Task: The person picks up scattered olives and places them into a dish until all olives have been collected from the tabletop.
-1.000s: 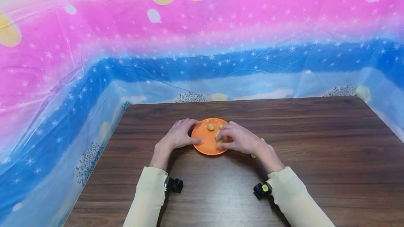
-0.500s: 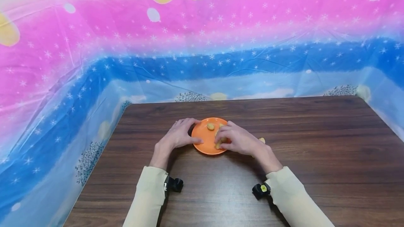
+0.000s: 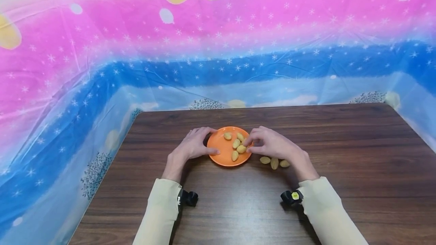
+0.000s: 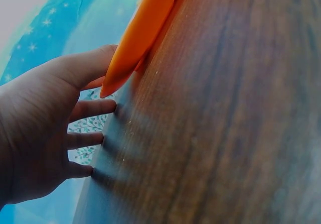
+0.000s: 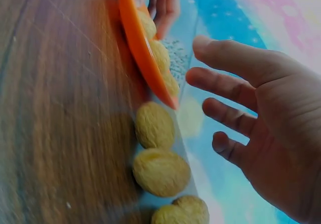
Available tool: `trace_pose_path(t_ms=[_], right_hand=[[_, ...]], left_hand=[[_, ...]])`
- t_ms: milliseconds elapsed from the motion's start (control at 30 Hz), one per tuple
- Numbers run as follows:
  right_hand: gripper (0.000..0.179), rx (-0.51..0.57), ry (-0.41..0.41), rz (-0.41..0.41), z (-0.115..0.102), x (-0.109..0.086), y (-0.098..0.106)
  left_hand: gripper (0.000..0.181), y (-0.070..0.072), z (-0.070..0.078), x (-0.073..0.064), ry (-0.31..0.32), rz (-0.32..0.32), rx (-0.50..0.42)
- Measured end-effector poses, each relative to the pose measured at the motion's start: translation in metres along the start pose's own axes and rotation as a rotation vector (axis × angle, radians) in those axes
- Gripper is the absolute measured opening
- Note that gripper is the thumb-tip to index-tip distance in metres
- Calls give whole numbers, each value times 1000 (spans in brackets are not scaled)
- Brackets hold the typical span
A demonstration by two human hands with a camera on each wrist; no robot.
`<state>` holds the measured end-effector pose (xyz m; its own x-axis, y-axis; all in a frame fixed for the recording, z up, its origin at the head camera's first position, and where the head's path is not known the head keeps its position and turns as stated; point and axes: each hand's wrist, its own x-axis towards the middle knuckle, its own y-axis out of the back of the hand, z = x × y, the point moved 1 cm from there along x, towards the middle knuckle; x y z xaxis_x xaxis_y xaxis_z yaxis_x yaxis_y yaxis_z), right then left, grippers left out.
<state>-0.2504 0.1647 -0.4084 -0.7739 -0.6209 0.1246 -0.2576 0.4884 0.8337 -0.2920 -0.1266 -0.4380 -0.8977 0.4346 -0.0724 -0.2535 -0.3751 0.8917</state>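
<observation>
An orange plate (image 3: 219,158) sits on the table, bearing several small tan oval lumps (image 3: 236,143) with rough skins, like walnuts or little potatoes. My left hand (image 3: 193,144) grips the plate's left rim, its thumb over the edge. In the left wrist view, other fingertips of that hand reach down to the tabletop beside the plate (image 4: 135,38). At the plate's right rim is my right hand (image 3: 272,143), its fingers apart and holding nothing in the right wrist view. More of the oval lumps (image 5: 161,172) lie in a row on the table, below the right hand.
The dark wooden table (image 3: 218,207) has a patterned pink and blue cloth (image 3: 218,48) hanging behind and along its sides. Black wrist cameras are strapped at both cuffs, one on the left sleeve (image 3: 160,207) and one on the right sleeve (image 3: 327,211).
My right hand has let go of the lumps on the plate and drawn back to the right, bringing the row on the table into view. The left hand stays put.
</observation>
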Motion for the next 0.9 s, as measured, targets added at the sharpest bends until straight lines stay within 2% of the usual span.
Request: trace_pose_path(t_ms=[133,467,733,900], right_hand=[[21,51,-76,-61,7,-5,4],[28,147,-176,-141,17,-13,6],[28,174,-182,-170,25,-17,6],[27,189,-216,-206,30,-20,7]], left_hand=[[78,0,0,0,-1,0,1],[78,0,-1,0,-5,2,-8],[77,-1,-1,-1,-6,4,-19],[77,-1,-1,-1,-4,5,-22]])
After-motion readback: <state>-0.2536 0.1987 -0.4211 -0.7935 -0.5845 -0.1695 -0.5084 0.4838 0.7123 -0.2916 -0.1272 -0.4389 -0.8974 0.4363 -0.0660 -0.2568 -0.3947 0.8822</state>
